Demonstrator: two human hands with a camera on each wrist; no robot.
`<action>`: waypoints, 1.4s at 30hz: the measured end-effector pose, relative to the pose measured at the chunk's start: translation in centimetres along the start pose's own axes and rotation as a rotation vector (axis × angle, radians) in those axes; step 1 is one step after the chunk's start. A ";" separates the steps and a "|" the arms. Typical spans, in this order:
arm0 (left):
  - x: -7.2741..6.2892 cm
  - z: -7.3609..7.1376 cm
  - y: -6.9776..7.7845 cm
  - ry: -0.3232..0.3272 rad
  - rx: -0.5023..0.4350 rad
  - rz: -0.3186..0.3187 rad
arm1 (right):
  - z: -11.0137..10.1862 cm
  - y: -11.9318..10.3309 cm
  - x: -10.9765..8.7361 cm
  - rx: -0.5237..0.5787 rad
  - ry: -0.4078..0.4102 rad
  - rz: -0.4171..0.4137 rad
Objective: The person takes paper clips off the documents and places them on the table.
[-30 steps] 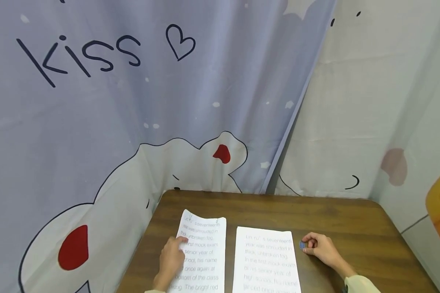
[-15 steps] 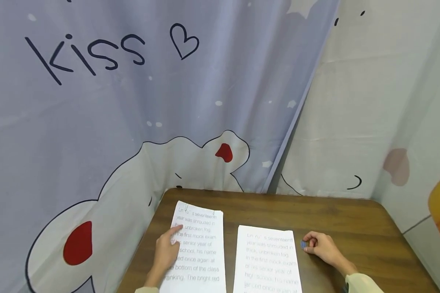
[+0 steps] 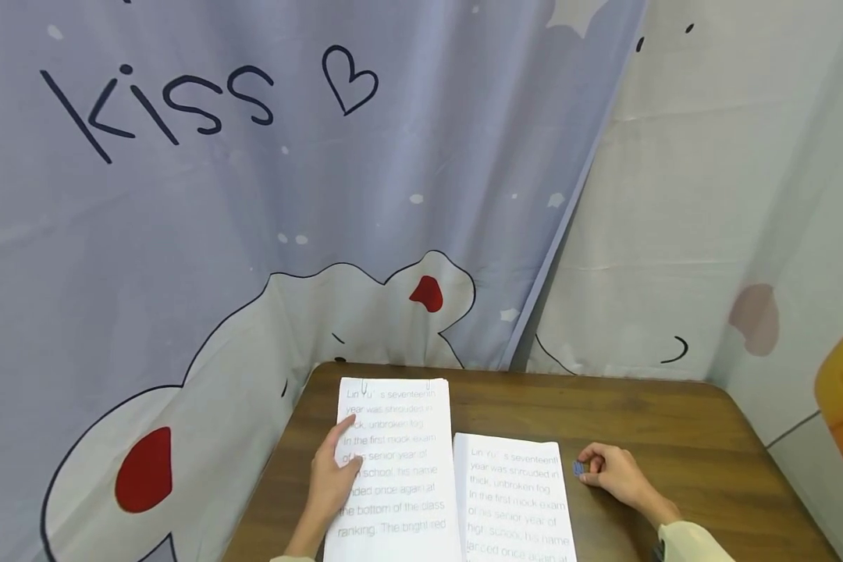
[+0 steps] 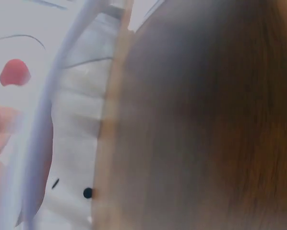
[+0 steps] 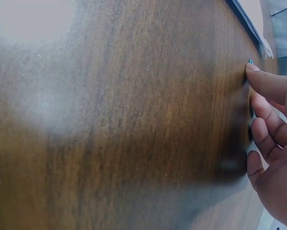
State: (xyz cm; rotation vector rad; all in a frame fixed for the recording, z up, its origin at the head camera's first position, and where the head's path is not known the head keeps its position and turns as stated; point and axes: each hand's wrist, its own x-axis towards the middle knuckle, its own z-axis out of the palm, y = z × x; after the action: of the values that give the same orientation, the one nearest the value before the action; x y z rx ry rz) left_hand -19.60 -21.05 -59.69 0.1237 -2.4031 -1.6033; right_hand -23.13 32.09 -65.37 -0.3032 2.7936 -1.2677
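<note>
In the head view my left hand grips the left edge of a printed paper stack, thumb and index finger on its front. Two thin wire paper clips sit on the stack's top edge. The left wrist view shows this stack edge-on and blurred, raised off the table, with fingers at the far left. My right hand pinches a small blue ribbed piece at the tabletop; its kind is unclear. Only a tiny teal tip shows beyond the thumb in the right wrist view.
A second printed paper stack lies on the brown wooden table, between the hands; the held stack overlaps its left edge. Behind the table hangs a printed curtain, and a pale patterned curtain hangs at the right.
The left hand has lifted the clipped stack and turned it to face the camera, upright and slightly to the right. The right hand stays where it was with the blue piece.
</note>
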 end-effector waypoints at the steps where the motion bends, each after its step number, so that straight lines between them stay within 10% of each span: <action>1: -0.2 0.2 0.2 0.001 -0.027 -0.005 | 0.0 0.0 -0.1 0.002 -0.002 0.000; 23: -2.9 5.1 2.2 -0.255 -0.335 0.040 | -0.9 -1.3 0.2 -0.036 0.120 0.007; 31: -3.7 7.6 2.7 -0.297 -0.339 0.027 | -1.7 -5.1 2.4 0.020 0.224 -0.013; 42: -5.5 11.1 3.8 -0.336 -0.385 -0.008 | -0.5 -11.1 4.5 0.268 0.143 -0.064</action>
State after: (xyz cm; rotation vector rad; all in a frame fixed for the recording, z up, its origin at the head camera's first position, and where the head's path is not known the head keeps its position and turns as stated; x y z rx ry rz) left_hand -16.79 -8.48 -61.08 -0.2237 -2.2569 -2.2038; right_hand -25.92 24.37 -56.56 -0.2982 2.6974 -1.7195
